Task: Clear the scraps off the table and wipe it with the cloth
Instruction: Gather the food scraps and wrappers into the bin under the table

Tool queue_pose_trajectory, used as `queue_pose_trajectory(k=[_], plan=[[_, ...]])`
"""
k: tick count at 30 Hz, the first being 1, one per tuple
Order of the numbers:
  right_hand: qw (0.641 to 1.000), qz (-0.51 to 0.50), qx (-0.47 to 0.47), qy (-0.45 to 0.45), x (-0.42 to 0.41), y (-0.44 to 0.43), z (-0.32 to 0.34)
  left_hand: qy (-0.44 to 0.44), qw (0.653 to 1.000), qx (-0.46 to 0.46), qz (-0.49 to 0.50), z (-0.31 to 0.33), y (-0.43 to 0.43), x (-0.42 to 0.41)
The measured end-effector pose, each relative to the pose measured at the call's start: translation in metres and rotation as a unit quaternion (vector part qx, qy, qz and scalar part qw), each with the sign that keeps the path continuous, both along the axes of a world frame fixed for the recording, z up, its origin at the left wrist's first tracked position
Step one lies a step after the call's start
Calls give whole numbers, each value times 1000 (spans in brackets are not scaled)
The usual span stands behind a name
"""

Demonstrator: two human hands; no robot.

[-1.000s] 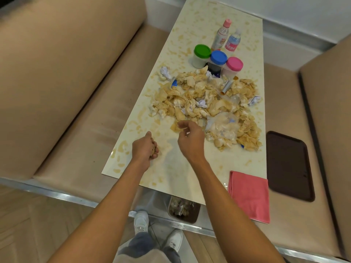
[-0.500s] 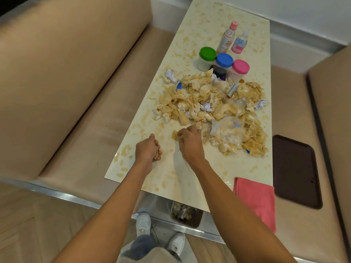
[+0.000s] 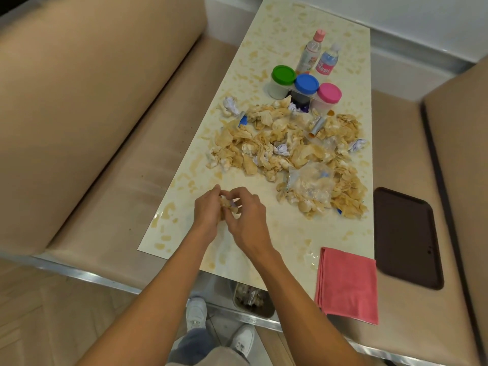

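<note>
Scraps (image 3: 285, 154): crumpled tan and white paper with clear plastic, heaped at the middle of the table (image 3: 290, 35), 1 o'clock of the hands.
Left hand (image 3: 208, 212), right hand (image 3: 248, 220): fingers curled, together pinching a small wad (image 3: 226, 202); half a second earlier they were apart.
Cloth (image 3: 347, 283): pink, folded, near corner, 4 o'clock.

Soft, even indoor light is falling from above, leaving only faint, diffuse shadows and a pale sheen on the glossy cream speckled surface (image 3: 303, 233). The wide lens is bowing the tan padded bench (image 3: 79, 114) at the blurring edges
</note>
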State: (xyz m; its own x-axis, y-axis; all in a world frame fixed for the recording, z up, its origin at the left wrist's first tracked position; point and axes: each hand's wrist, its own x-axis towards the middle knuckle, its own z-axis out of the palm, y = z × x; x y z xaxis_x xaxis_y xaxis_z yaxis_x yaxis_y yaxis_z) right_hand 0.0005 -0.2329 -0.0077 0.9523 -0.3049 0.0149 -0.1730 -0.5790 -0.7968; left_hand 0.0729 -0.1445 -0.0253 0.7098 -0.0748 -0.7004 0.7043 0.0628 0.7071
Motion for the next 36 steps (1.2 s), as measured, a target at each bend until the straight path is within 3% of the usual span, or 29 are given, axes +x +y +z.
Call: queue_pose_trajectory(k=[7,13,16,21,29,36], plan=[[999,2,17,-31,-6,10,0,39,998,-17,50,3,1,-3],[998,56,5,22,-5,10,-2,48,996,13,69,-1,10,-4],[997,44,15,57,2,4,2,51,995,14,83,3,15,-3],[1000,12,4,25,43,-9,8,39,997,-11,65,10,23,3],[991,44,-119,42,124,-24,-11,31,997,-9,73,12,35,10],[961,96,-239,97,135,-22,-40,28,996,-8,84,10,49,11]])
